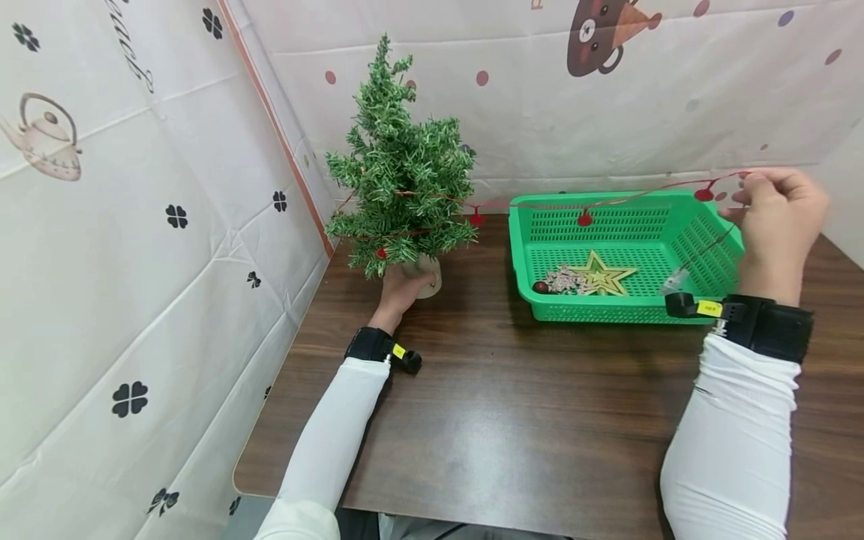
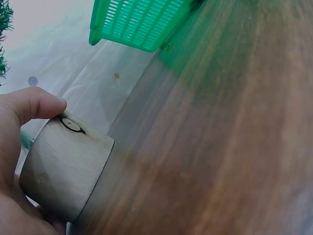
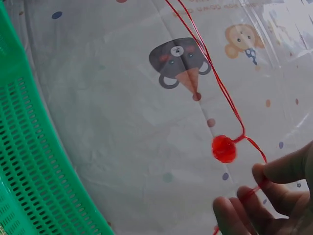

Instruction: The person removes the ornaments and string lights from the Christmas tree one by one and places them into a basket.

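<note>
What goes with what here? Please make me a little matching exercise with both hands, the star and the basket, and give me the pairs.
Column one:
1. Left hand
2. Right hand
3. Star
4. Basket

Column two:
A. Pinching the red string
B. Green, with slotted sides
C. Gripping the base of the tree
D. Lying inside the basket

Right pairs: 1-C, 2-A, 3-D, 4-B.

The head view is bright (pale glare on the tabletop (image 1: 496,444)), wrist views dimmer.
</note>
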A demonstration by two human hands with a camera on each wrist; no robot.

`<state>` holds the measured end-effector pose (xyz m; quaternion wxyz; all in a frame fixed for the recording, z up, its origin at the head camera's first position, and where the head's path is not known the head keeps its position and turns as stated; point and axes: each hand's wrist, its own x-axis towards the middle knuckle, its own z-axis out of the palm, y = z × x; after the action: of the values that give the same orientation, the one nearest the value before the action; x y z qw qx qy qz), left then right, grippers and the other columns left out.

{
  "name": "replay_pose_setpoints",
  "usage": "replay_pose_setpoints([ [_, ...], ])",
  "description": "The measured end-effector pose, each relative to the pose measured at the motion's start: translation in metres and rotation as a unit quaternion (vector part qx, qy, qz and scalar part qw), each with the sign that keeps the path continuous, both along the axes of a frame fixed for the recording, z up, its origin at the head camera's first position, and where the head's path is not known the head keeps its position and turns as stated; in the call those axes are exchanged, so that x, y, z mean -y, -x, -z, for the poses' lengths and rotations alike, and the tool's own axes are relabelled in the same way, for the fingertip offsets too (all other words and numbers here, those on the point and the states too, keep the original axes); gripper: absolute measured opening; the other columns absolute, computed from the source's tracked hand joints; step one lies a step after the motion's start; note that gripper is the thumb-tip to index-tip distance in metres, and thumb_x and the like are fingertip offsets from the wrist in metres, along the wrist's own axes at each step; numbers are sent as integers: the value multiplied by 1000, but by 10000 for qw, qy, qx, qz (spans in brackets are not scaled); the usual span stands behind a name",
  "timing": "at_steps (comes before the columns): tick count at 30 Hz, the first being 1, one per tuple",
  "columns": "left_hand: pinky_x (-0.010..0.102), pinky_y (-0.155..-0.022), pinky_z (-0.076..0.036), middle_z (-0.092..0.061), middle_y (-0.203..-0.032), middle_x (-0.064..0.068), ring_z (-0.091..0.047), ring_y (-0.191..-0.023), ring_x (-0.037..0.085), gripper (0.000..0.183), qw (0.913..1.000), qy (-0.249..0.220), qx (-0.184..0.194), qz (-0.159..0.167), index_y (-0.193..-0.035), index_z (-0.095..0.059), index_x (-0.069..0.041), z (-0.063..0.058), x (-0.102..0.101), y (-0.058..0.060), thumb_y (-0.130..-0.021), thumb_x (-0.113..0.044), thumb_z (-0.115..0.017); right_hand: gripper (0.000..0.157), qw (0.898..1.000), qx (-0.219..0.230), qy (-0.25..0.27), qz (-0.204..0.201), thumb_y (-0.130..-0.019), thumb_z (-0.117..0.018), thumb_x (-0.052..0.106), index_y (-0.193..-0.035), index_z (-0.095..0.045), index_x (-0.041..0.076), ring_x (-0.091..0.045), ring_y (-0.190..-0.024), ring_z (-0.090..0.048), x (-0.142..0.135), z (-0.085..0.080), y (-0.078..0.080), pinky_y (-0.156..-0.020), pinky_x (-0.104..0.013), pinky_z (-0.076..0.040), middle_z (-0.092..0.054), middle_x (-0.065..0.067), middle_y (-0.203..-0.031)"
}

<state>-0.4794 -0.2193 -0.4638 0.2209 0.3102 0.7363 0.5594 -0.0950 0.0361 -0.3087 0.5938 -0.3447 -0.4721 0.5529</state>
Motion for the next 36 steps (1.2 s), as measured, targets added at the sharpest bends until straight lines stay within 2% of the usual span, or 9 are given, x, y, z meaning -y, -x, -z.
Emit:
replay_pose_setpoints([
  [2,50,-115,-41,-40,-151,20,-43,-139,35,76,10000,-28,-17,19,-150,-37,-5,0,0,0,-90,-29,-76,19,9993,162,49,-329,-101,-61,9,-91,-76,11,-7,-75,-58,-4,2,-1,-58,-11,-54,-61,2,-92],
  [5,49,-114,-41,-39,-150,19,-42,-138,35,74,10000,-49,-41,33,-149,-37,-7,-1,0,0,-90,-29,-76,20,9922,1020,-27,-720,-102,-60,13,-93,-77,16,-5,-77,-60,-8,6,-2,-62,-10,-55,-63,8,-96],
  [8,50,-113,-42,-41,-147,20,-43,-136,35,71,9999,-87,-61,44,-147,-39,-7,-2,-1,0,-90,-28,-76,19,9686,2238,-288,-1048,-104,-56,21,-99,-75,22,1,-80,-61,-11,12,-2,-65,-8,-54,-62,15,-99],
  [11,49,-113,-42,-41,-147,20,-43,-136,35,70,9999,-91,-76,46,-147,-39,-6,-2,-1,0,-90,-28,-75,27,9179,3678,-729,-1297,-106,-48,33,-115,-71,20,5,-80,-59,-15,20,-2,-67,-8,-51,-58,17,-103],
  [16,49,-116,-40,-36,-153,21,-40,-140,35,75,10000,-18,-84,50,-150,-35,-7,-1,-2,-1,-91,-29,-75,56,8239,5127,-1285,-2044,-107,-38,43,-139,-56,0,4,-78,-56,-20,31,-3,-71,-26,-51,-55,-14,-130],
  [21,49,-111,-42,-40,-148,21,-43,-134,35,67,9999,-7,-98,85,-144,-42,-4,0,-2,0,-91,-30,-74,60,7809,5468,-1273,-2740,-109,-33,39,-144,-47,-8,-13,-91,-59,-24,33,-5,-74,-34,-52,-45,-33,-141],
  [26,46,-100,-45,-47,-135,21,-48,-120,33,55,9999,11,-116,71,-131,-52,0,-1,-2,1,-90,-30,-74,56,7450,5921,-1253,-2804,-108,-28,30,-146,-45,-8,-45,-110,-55,-24,31,-11,-72,-40,-53,-42,-37,-144],
  [33,47,-103,-44,-46,-137,20,-47,-122,33,58,9999,9,-128,57,-134,-49,-3,-1,-2,0,-90,-30,-74,53,7298,6017,-789,-3150,-106,-39,20,-147,-37,-15,-60,-121,-47,-29,32,-22,-79,-55,-59,-35,-41,-145],
  [36,47,-104,-43,-44,-139,20,-45,-124,32,61,9999,-20,-138,55,-138,-45,-6,-1,-1,-1,-89,-30,-74,53,7069,6109,-793,-3476,-108,-37,20,-148,-35,-14,-62,-124,-46,-32,33,-22,-83,-56,-57,-36,-43,-145],
])
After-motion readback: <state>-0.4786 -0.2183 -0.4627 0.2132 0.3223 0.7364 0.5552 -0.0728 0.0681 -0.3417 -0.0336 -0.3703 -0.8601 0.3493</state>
